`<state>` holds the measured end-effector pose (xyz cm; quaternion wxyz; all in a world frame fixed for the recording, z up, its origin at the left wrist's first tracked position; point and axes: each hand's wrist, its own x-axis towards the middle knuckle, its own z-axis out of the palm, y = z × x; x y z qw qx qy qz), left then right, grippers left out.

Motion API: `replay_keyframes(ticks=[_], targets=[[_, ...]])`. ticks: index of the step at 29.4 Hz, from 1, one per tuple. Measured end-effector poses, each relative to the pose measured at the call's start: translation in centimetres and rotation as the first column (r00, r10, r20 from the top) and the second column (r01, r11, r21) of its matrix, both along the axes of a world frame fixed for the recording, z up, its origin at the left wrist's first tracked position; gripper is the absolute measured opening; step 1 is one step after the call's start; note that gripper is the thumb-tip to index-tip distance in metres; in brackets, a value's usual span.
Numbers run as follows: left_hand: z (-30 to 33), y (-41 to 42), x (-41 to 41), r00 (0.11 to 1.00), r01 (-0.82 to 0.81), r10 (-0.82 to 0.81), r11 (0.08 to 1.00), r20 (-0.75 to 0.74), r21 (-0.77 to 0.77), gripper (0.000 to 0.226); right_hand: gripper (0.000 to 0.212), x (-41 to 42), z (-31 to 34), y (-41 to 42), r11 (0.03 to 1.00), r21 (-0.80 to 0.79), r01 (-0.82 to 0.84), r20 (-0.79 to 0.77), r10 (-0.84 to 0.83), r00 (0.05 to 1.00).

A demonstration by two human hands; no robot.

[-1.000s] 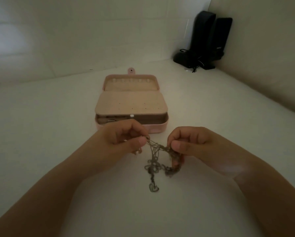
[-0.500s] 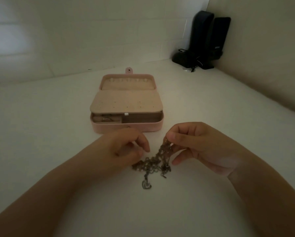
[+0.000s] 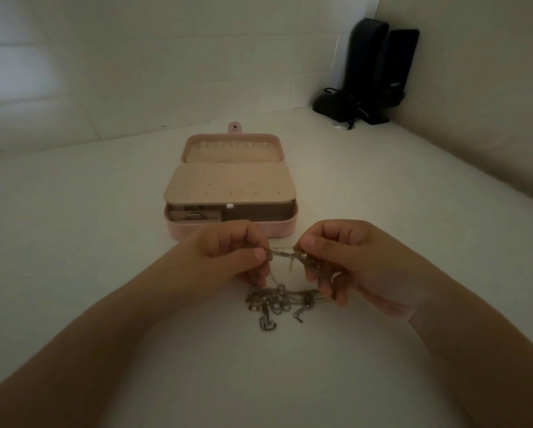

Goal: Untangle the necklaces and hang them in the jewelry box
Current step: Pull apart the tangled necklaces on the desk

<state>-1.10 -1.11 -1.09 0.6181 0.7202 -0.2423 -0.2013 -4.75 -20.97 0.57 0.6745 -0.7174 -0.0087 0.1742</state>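
Just below the middle of the frame, the left hand (image 3: pixel 228 257) and the right hand (image 3: pixel 342 261) face each other over the white table (image 3: pixel 74 242), each with fingers curled. The left hand pinches a strand of the tangled necklaces (image 3: pixel 277 291) between thumb and forefinger; the right hand pinches the same strand from the other side, so a short stretch of chain runs taut and nearly level between the two. More chain loops round the lower fingers of the right hand. Beneath the hands the rest of the necklaces hangs in a knotted clump, with several links bunched together. A heart pendant (image 3: pixel 266 323) dangles at the bottom of the clump, and a small clasp end (image 3: pixel 299 316) sticks out just to its right. Whether the pendant touches the table cannot be told.

Directly above the hands in the frame, close to the knuckles, the pink jewelry box (image 3: pixel 231 186) sits open on the table. Its lid lies back with a row of small hooks (image 3: pixel 233 145) along the upper edge, and a beige perforated panel (image 3: pixel 229 183) covers most of the base. A ring (image 3: pixel 194 216) shows in the compartment at the lower left of the box.

In the upper right corner of the frame, two dark speakers (image 3: pixel 376 72) stand against the wall with cords at their feet.
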Motion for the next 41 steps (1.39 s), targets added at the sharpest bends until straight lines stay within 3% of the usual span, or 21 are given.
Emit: replay_keyframes(ticks=[8,13,16,20,26,30,33,35,38,41], targets=[[0.2,0.4,0.1,0.998,-0.064,0.063,0.985,0.011,0.163,0.016,0.017,0.1,0.1,-0.5,0.983,-0.181,0.006,0.028,-0.001,1.0],[-0.1,0.9,0.4,0.973,-0.149,0.078,0.93,0.218,0.334,0.014,0.02,0.1,0.4,-0.9,0.95,-0.286,-0.127,0.002,0.133,0.991],[-0.1,1.3,0.6,0.937,-0.216,0.093,0.913,0.338,0.347,0.012,0.01,0.1,0.3,-1.1,0.942,-0.314,-0.117,0.005,0.124,0.992],[-0.2,1.9,1.0,0.932,-0.209,0.096,0.931,0.35,0.3,0.01,0.009,0.2,0.4,-1.5,0.952,-0.299,-0.068,-0.016,0.067,0.998],[-0.5,2.0,0.8,0.866,-0.191,-0.048,0.888,0.498,0.417,0.033,0.012,0.3,0.7,-2.2,0.932,-0.36,0.032,0.007,-0.031,0.999],[-0.7,1.9,0.8,0.831,-0.185,-0.12,0.861,0.544,0.474,0.019,0.016,0.4,0.7,-2.3,0.877,-0.478,0.053,0.044,-0.036,0.998],[-0.8,1.5,0.5,0.833,-0.095,-0.223,0.844,0.506,0.528,0.037,0.012,0.4,0.5,-2.0,0.81,-0.583,0.063,0.13,0.017,0.991],[-0.9,0.8,0.3,0.817,-0.09,-0.247,0.837,0.521,0.539,0.036,0.009,0.2,0.2,-1.4,0.758,-0.644,0.1,0.283,0.115,0.952],[-1.1,0.6,0.4,0.787,-0.164,-0.156,0.88,0.597,0.446,0.018,0.018,-0.6,-0.6,1.0,0.743,-0.663,-0.09,0.38,0.438,0.815],[-0.9,0.8,0.4,0.791,-0.185,-0.119,0.889,0.6,0.42,0.012,0.033,-1.1,-1.8,2.2,0.649,-0.736,-0.192,0.391,0.64,0.662]])
